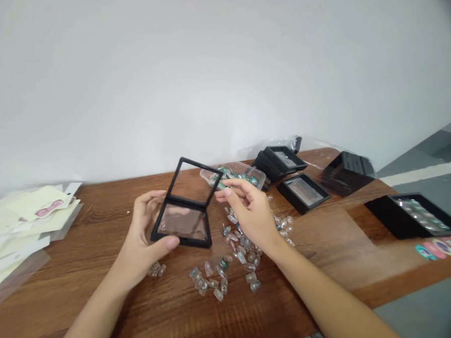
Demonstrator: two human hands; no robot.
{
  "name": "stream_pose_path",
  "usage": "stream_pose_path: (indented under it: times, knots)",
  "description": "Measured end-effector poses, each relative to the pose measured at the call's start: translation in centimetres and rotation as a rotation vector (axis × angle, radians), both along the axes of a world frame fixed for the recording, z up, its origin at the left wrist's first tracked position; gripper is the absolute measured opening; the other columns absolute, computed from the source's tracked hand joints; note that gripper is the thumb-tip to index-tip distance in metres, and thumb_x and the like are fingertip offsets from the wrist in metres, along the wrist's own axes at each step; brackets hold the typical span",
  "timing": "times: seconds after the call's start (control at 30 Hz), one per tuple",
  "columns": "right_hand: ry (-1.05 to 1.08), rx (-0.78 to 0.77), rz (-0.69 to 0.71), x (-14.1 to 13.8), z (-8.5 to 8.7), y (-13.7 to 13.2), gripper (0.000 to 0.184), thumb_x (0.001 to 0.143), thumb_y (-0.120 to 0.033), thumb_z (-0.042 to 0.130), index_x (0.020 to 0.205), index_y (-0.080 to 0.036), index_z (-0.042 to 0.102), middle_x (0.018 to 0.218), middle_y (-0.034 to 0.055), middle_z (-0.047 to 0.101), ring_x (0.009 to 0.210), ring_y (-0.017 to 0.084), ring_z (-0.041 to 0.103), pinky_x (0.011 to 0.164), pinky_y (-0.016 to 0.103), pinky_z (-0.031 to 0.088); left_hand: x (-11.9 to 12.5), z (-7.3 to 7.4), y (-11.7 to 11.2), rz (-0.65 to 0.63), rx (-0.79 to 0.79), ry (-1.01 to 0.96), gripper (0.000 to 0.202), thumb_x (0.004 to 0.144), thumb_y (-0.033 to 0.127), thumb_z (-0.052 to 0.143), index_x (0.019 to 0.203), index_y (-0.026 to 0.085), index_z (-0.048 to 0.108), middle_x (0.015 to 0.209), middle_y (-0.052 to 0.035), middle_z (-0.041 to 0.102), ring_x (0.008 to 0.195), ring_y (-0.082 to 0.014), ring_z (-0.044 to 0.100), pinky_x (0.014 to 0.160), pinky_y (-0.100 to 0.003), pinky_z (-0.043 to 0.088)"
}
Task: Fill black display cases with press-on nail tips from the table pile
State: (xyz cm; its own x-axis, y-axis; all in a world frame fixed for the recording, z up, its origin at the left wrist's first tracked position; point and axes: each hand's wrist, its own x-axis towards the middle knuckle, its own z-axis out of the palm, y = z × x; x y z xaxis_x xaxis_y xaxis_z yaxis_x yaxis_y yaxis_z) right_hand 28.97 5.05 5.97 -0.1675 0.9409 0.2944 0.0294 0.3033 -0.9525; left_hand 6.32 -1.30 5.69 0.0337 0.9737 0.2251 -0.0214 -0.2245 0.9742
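Note:
My left hand (142, 240) grips a hinged black display case (187, 204) with clear film windows, its thumb on the front edge and its fingers around the left side. The lid of the case stands swung up and tilted back. At the lid's right edge is my right hand (251, 216), its thumb and fingers drawn together on the frame. Below and around that hand lie many loose press-on nails (240, 245), clear and shiny, scattered across the wooden table (105, 228). A few more nails (155, 270) lie beside my left wrist.
A clear plastic tray (261, 177) of green nails stands behind my right hand. Black display cases (282, 162) are stacked at the back right, one lower case (303, 193) before them. Farther right are a black box (415, 214) and round stickers (438, 248). Cream cards (26, 219) pile up left.

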Motion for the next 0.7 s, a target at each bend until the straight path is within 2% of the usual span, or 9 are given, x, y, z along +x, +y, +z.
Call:
stream_pose_path:
  times: [0.13, 0.17, 0.23, 0.33, 0.43, 0.53, 0.7]
  knots:
    - [-0.201, 0.123, -0.065, 0.3, 0.6, -0.3, 0.019, 0.094, -0.031, 0.059, 0.110, -0.021, 0.062, 0.090, 0.0028, 0.073, 0.079, 0.014, 0.068, 0.072, 0.027, 0.053, -0.6, 0.0, 0.9, 0.238, 0.020, 0.008, 0.062, 0.078, 0.038, 0.078, 0.126, 0.028, 0.040, 0.123, -0.0075, 0.056, 0.097, -0.0231, 0.069, 0.090, -0.041, 0.052]
    - [-0.270, 0.149, -0.038, 0.4, 0.9, -0.4, 0.016, 0.094, -0.030, 0.059, 0.106, -0.021, 0.063, 0.085, 0.0011, 0.071, 0.073, 0.013, 0.065, 0.068, 0.026, 0.051, -0.7, 0.1, 1.0, 0.278, 0.003, 0.030, 0.064, 0.077, 0.039, 0.078, 0.126, 0.028, 0.039, 0.120, -0.0070, 0.057, 0.093, -0.0220, 0.070, 0.089, -0.040, 0.053]
    - [-0.426, 0.171, 0.114, 0.6, 1.5, -0.7, 0.010, 0.093, -0.029, 0.059, 0.096, -0.021, 0.064, 0.073, -0.0027, 0.065, 0.063, 0.011, 0.058, 0.061, 0.023, 0.044, -0.6, 0.1, 1.2, 0.322, -0.036, 0.079, 0.066, 0.075, 0.041, 0.079, 0.126, 0.027, 0.038, 0.116, -0.0065, 0.058, 0.087, -0.0197, 0.070, 0.086, -0.038, 0.054]
    - [-0.674, 0.173, 0.445, 0.8, 1.9, -1.1, 0.010, 0.087, -0.031, 0.068, 0.088, -0.021, 0.066, 0.063, -0.0070, 0.059, 0.056, 0.008, 0.053, 0.057, 0.022, 0.036, -0.2, -0.1, 1.4, 0.344, -0.056, 0.106, 0.066, 0.073, 0.041, 0.080, 0.121, 0.027, 0.039, 0.120, -0.0056, 0.056, 0.083, -0.0160, 0.068, 0.081, -0.034, 0.054]
    - [-0.870, 0.204, 0.633, 0.6, 1.5, -1.3, 0.023, 0.076, -0.039, 0.079, 0.090, -0.023, 0.069, 0.061, -0.0083, 0.060, 0.057, 0.009, 0.055, 0.055, 0.022, 0.031, 0.3, -0.7, 1.5, 0.335, -0.053, 0.105, 0.061, 0.074, 0.040, 0.079, 0.119, 0.028, 0.040, 0.123, -0.0037, 0.053, 0.085, -0.0143, 0.066, 0.081, -0.032, 0.053]
    - [-0.989, 0.251, 0.678, 0.3, 0.8, -1.5, 0.032, 0.072, -0.046, 0.081, 0.092, -0.024, 0.070, 0.065, -0.0070, 0.065, 0.060, 0.012, 0.059, 0.056, 0.024, 0.028, 0.6, -1.4, 1.6, 0.305, -0.069, 0.167, 0.063, 0.074, 0.039, 0.080, 0.121, 0.030, 0.039, 0.126, -0.0037, 0.052, 0.086, -0.0144, 0.065, 0.082, -0.033, 0.053]
    - [-1.099, 0.280, 0.693, 0.0, 0.2, -1.9, 0.026, 0.075, -0.044, 0.076, 0.093, -0.026, 0.071, 0.075, -0.0039, 0.073, 0.071, 0.018, 0.066, 0.062, 0.027, 0.033, 0.4, -2.7, 1.6, 0.331, -0.099, 0.376, 0.077, 0.072, 0.042, 0.081, 0.129, 0.028, 0.031, 0.117, -0.0061, 0.058, 0.097, -0.0218, 0.066, 0.091, -0.042, 0.050]
